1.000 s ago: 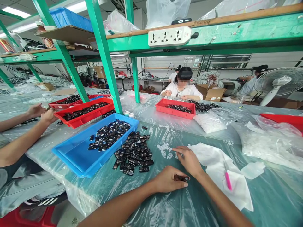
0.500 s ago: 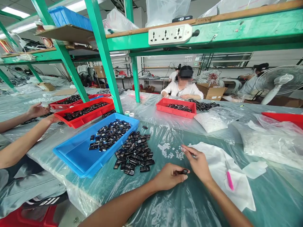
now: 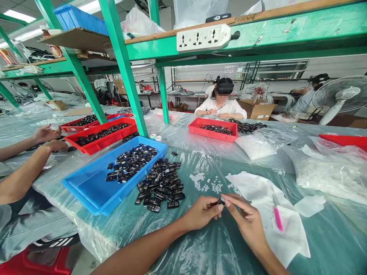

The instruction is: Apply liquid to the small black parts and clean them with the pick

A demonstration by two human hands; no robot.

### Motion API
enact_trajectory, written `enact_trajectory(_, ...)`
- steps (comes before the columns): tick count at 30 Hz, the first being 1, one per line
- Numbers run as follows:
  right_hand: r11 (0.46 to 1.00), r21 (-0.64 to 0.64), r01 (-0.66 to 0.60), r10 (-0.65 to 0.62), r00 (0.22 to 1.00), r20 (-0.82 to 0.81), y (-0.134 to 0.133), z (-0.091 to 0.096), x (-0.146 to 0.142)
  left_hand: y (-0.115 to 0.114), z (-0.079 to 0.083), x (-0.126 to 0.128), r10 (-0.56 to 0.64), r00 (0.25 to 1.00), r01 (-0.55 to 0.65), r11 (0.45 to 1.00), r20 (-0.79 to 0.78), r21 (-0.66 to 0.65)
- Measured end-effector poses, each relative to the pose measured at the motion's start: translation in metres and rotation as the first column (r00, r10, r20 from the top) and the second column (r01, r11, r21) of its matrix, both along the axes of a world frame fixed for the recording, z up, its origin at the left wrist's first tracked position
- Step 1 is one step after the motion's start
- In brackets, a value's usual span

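My left hand [image 3: 202,213] is closed on a small black plastic piece [image 3: 218,203], held just above the plastic-covered table. The thumb and index finger of my right hand [image 3: 249,218] are pinched together at the near right end of that piece; whatever lies between these fingertips is hidden or too small to name. Beyond my hands, tiny white bits [image 3: 199,182] are scattered on the table. To their left is a loose pile of black glossy pieces [image 3: 163,183], beside a blue tray [image 3: 83,187] holding more of the same kind.
A white cloth [image 3: 292,233] with a pink-handled tool [image 3: 278,219] on it lies right of my hands. Bags of white parts [image 3: 327,179] sit farther right. A co-worker's arms [image 3: 25,168] reach in from the left; another person sits opposite behind a red tray [image 3: 195,131]. A green shelf frame [image 3: 126,76] stands overhead.
My right hand has come down and toward me from the white bits to the black piece in my left hand. At left, the co-worker's nearer hand has drawn back from the red tray.
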State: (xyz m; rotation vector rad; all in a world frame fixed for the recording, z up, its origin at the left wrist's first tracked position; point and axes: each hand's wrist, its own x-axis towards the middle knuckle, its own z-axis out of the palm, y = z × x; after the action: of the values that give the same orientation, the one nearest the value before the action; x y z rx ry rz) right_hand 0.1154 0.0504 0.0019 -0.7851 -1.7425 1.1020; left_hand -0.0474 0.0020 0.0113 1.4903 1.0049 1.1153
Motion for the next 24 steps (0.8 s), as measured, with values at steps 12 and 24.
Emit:
enact_trajectory(12,0.987,-0.127,-0.103,0.101,0.995,-0.020,-0.011,-0.008,-0.004,-0.003,0.020,-0.009,-0.077,0.997,0.078,0.996,0.026,-0.044)
enact_trajectory(24,0.989,0.144,0.042,-0.079,0.963,0.259,0.006,-0.005,-0.002,0.006,0.009,-0.010,0.015,0.999,-0.010,0.991,0.041,-0.130)
